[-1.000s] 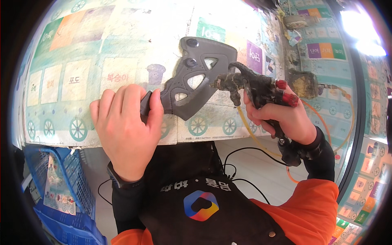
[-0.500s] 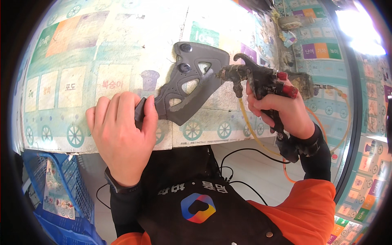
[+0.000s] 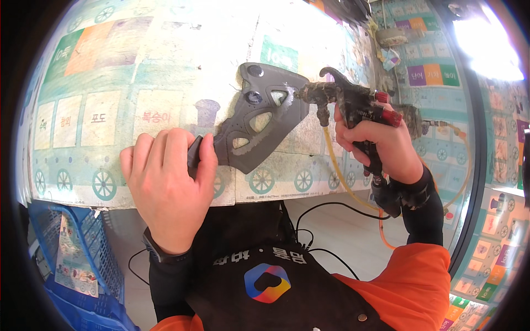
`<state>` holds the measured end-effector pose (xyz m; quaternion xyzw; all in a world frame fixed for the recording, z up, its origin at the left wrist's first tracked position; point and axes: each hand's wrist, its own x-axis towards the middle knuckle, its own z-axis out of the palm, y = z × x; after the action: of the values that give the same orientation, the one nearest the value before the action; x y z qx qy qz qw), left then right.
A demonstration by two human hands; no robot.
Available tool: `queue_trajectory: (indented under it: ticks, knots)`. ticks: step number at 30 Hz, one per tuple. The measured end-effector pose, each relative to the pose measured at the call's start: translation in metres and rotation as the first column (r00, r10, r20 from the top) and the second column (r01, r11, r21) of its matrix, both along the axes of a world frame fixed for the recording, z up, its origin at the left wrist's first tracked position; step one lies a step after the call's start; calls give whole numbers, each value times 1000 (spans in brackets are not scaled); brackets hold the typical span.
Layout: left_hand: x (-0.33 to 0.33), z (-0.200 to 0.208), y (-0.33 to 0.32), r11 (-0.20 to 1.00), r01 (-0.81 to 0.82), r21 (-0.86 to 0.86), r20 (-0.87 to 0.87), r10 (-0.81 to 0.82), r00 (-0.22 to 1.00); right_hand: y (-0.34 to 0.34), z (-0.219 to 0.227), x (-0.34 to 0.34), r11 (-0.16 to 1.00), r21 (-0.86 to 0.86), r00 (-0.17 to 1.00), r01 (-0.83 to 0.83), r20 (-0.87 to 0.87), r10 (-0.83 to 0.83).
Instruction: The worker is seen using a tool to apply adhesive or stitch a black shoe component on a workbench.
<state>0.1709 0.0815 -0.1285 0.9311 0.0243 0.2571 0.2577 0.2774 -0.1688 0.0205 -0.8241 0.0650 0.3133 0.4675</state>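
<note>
My left hand [image 3: 171, 185] is closed on the narrow lower end of a flat grey moulded piece [image 3: 259, 143], thumb on one side and fingers on the other. Three cutouts run along the piece, and two round dark spots mark its far end. A pale wet sheen shows around its upper right part. In my right hand [image 3: 383, 146] is a black spray gun [image 3: 356, 102] with red knobs, its handle wrapped by my fingers. The gun's crusted nozzle points left at the upper right edge of the piece, very near it; I cannot tell whether they touch.
Stained printed paper covers the worktable [image 3: 160, 116]. A yellow hose [image 3: 334, 157] hangs from the gun, and an orange hose [image 3: 385, 234] loops below my right forearm. A blue plastic basket [image 3: 102, 243] stands at the lower left. Papered panels rise at the right beside a bright light.
The grey piece has shifted slightly toward me and to the right. The pale sheen on its lower right band has spread to the upper part. Both hands keep their grip.
</note>
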Motion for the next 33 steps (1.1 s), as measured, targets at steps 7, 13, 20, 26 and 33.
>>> queue_trajectory:
  ticks: [7,13,20,26,33]
  knots:
    - [2,0,0,1000,-1,-14,44,2,999,5,-1,-1,1000,-8,1000,-7,3,7]
    - [1,-3,1,1000,9,-18,21,-9,1000,13,-2,0,998,4,998,-56,-10,56]
    - [3,0,1,1000,5,-21,62,-4,998,18,-1,-3,996,24,996,-90,-23,91]
    - [3,0,1,1000,7,-21,62,-6,998,14,0,-7,994,-6,994,-105,-38,105]
    - [3,-2,0,1000,-1,-19,75,2,997,7,4,-17,1000,-22,993,-21,-115,18]
